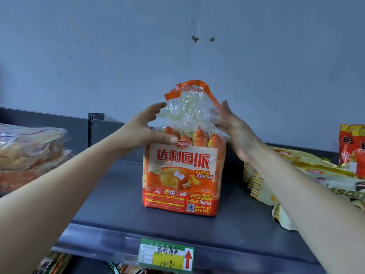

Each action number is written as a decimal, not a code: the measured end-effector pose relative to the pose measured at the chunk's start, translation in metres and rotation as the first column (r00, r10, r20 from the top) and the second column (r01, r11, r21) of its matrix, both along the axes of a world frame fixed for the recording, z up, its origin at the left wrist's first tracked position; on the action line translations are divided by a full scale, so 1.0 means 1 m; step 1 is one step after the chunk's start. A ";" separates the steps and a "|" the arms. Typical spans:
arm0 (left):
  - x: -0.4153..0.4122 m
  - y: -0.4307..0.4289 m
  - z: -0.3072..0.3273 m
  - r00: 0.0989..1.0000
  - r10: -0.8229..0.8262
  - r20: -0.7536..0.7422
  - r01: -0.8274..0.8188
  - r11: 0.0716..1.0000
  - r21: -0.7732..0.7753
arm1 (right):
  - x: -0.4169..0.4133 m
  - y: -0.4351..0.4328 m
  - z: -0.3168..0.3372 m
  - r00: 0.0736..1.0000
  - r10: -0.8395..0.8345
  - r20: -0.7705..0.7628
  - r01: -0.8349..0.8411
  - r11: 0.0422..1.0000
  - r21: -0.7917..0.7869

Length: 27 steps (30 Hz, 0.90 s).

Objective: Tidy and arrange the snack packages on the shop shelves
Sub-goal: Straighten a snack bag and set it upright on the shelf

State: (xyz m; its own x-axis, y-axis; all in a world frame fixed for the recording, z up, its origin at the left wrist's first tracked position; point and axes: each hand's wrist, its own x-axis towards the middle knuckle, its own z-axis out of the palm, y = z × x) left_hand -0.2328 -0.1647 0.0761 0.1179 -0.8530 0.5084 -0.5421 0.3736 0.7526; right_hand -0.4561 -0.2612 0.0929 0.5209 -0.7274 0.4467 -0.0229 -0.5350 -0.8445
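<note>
- The left hand (142,129) holds the upper left corner of the Daliyuan pie bag (183,175). Its thumb lies across the front just by the logo, and its fingers reach round the crinkled clear top.
- The right hand (235,133) has nearly straight fingers resting against the right side of that clear top, gripping nothing.
- The one bag stands upright on the dark grey shelf (110,194), near the middle and set back from the front rail. An orange carry handle (197,85) loops above it.
- The bag front reads 达利园, 达利园!派, 1元乐享再来1袋 and 中奖率30%, with a QR code low down and a small white sticker.
- One green-and-yellow price tag (166,255) on the rail shows handwritten 达利园派, 12.9 and a red arrow pointing up.
- To the left, well apart, lie clear-wrapped packs (29,153) in a stack; the count is unclear.
- To the right lie several yellow-and-white packs (324,180), one showing the letters "issan".
- One red-orange pack (351,147) stands at the far right edge.
</note>
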 end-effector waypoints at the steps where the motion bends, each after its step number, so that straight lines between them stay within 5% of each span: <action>1: -0.005 0.000 0.007 0.996 0.018 0.093 -0.022 0.999 0.044 | 0.002 0.003 0.007 0.997 0.002 -0.076 -0.006 0.999 -0.054; 6: -0.015 -0.011 0.010 0.903 0.185 0.389 -0.231 0.970 0.076 | 0.020 0.005 0.017 0.990 0.020 -0.139 -0.039 0.990 -0.134; 10: -0.008 -0.013 0.009 0.898 0.210 0.386 -0.245 0.968 0.045 | 0.028 -0.003 0.012 0.993 0.028 -0.118 -0.047 0.986 -0.158; 14: 0.003 -0.018 0.017 0.903 0.115 0.414 -0.220 0.951 0.216 | 0.029 -0.003 0.024 0.985 -0.035 -0.169 0.015 0.993 -0.119; 17: 0.006 -0.020 0.020 0.916 0.060 0.396 -0.188 0.938 0.293 | 0.033 -0.018 0.038 0.985 -0.165 -0.040 0.163 0.985 -0.065; 23: 0.009 -0.022 0.018 0.937 0.057 0.345 -0.185 0.918 0.351 | 0.055 -0.045 0.031 0.922 -0.054 -0.385 0.118 0.982 0.146; 27: -0.002 -0.022 0.014 0.936 0.090 0.340 -0.200 0.932 0.303 | 0.066 -0.052 0.032 0.909 -0.096 -0.407 0.145 0.985 0.093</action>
